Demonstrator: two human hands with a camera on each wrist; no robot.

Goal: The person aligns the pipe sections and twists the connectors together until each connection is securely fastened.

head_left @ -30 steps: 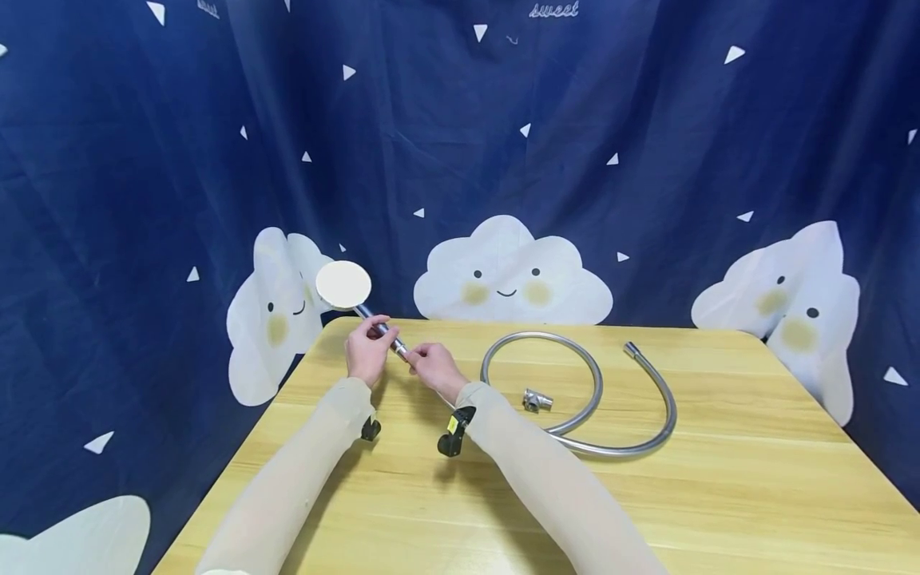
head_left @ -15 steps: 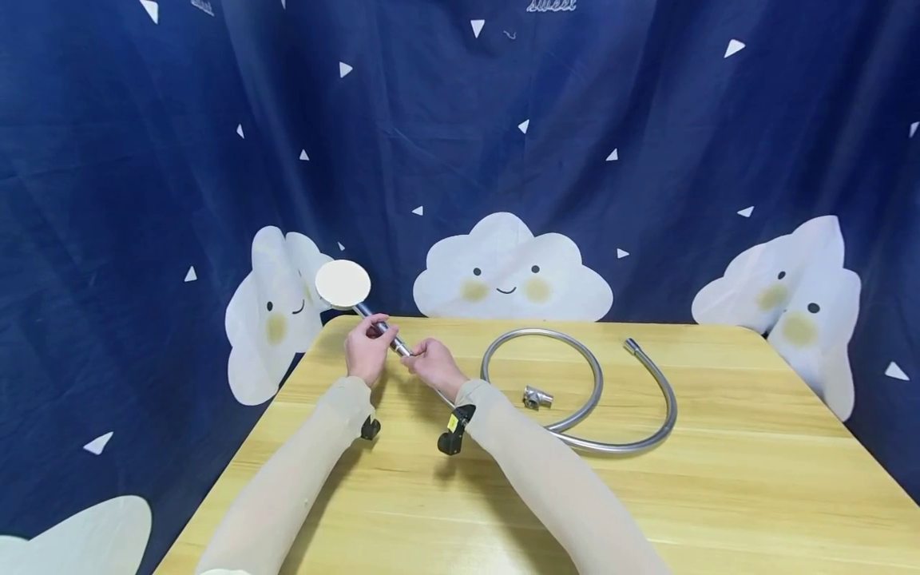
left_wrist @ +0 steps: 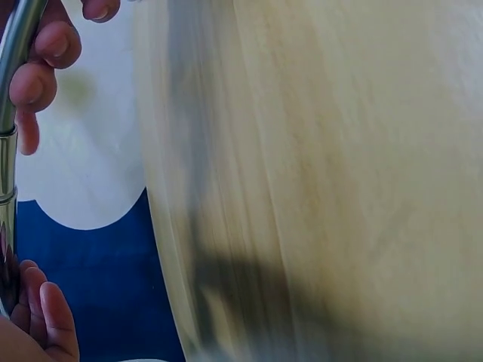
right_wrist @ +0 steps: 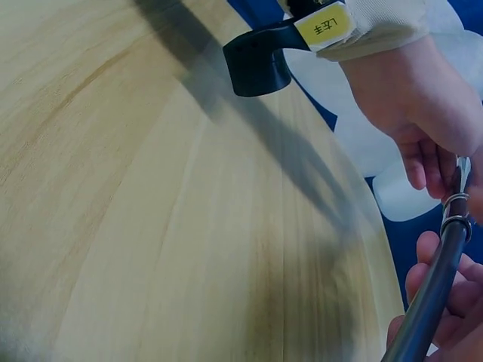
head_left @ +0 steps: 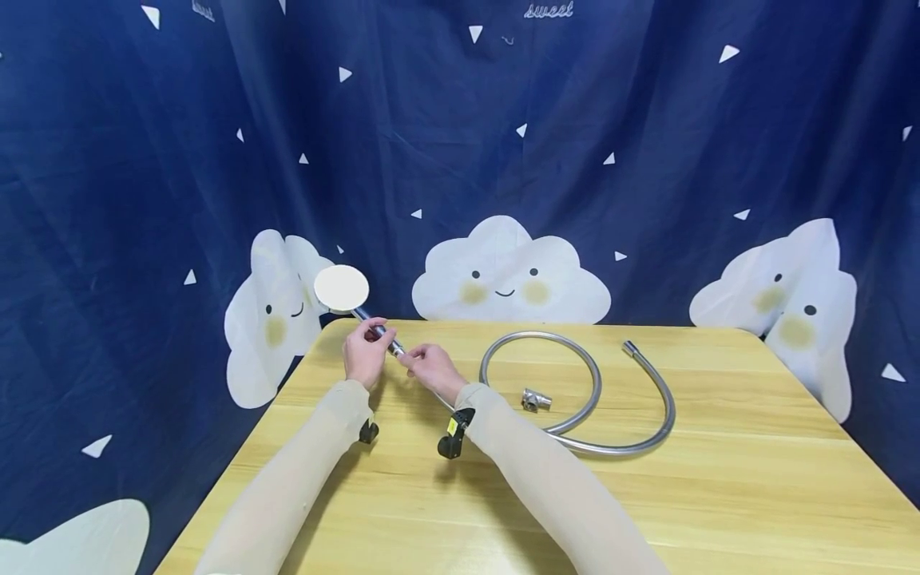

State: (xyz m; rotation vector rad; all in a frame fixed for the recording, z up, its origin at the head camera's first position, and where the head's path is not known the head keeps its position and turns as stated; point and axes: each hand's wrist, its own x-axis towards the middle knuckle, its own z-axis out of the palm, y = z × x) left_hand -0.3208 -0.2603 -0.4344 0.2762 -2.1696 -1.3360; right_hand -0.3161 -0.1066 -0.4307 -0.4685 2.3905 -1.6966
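Observation:
A handheld shower head with a round white face is held up over the table's far left corner. My left hand grips its chrome handle, thumb and fingers curled around it. Just below, my right hand holds the end of the grey metal shower hose right at the handle's base. Handle and hose lie in one line, with ringed metal collars between the two hands in the right wrist view. In the left wrist view, right-hand fingers curl around the hose.
The rest of the hose loops over the wooden table, its free end fitting at the back right. A small chrome valve fitting lies inside the loop. Behind the table hangs a blue curtain with clouds.
The right hand's fingers have shifted slightly at the joint between hose and handle. The left hand and the shower head stay almost in place.

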